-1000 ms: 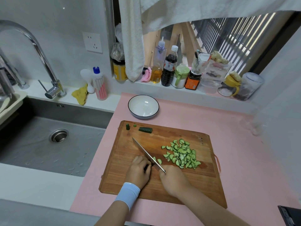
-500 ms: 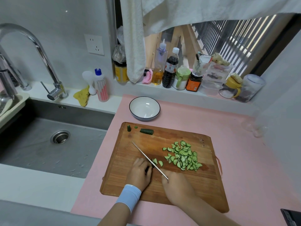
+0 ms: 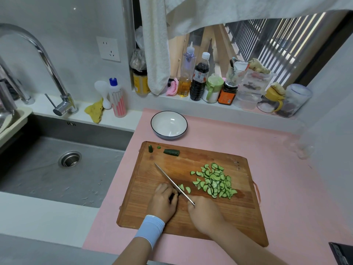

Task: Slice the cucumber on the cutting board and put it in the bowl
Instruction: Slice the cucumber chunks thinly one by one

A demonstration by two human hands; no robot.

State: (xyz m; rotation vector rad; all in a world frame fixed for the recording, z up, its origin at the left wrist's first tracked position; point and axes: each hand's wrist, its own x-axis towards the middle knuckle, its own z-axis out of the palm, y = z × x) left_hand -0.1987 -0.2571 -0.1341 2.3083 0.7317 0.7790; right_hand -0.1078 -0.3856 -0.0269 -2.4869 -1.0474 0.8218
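Note:
A wooden cutting board (image 3: pixel 238 213) lies on the pink mat. My right hand (image 3: pixel 205 214) grips the handle of a knife (image 3: pixel 172 181) whose blade runs up and left across the board. My left hand (image 3: pixel 162 202), fingers curled, holds down a small remnant of cucumber (image 3: pixel 172 197) right beside the blade; most of it is hidden under the fingers. Two fresh slices (image 3: pixel 185 188) lie just right of the blade. A heap of half-moon cucumber slices (image 3: pixel 214 180) sits further right. A white bowl (image 3: pixel 169 124) with a dark rim stands behind the board with nothing in it.
A cucumber end piece (image 3: pixel 171 152) and two small bits (image 3: pixel 150 148) lie at the board's far left corner. A steel sink (image 3: pixel 57 165) with a tap (image 3: pixel 57 92) is on the left. Bottles and jars (image 3: pixel 198 83) line the sill behind, under a hanging towel (image 3: pixel 155 44).
The knife and both hands keep almost the same place on the board across the frames; the camera view has shifted slightly. The pile of slices is unchanged.

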